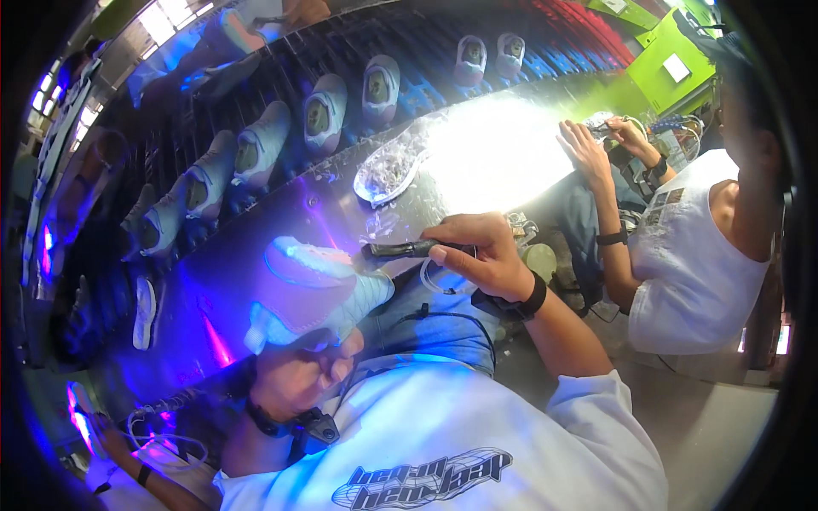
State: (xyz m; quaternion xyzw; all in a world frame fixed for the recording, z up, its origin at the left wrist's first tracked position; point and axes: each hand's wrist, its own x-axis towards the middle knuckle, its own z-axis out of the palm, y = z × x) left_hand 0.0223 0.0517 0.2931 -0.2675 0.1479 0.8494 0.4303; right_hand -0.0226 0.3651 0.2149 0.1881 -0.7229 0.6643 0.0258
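My left hand [298,375] is clamped under the pale fabric shoe upper [311,289], holding it tilted at the near edge of the long dark workbench [256,255]. My right hand [477,255], just right of the shoe, grips the dark pen-shaped tool [400,249], tip toward it but apart. Judging by this, trimming is midway. Finished shoes [256,149] line the conveyor beyond; a scrap dish [388,166] sits further along.

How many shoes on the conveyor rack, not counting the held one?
8 clear: a curved row from far pair through to; others may hide in the dark left end.
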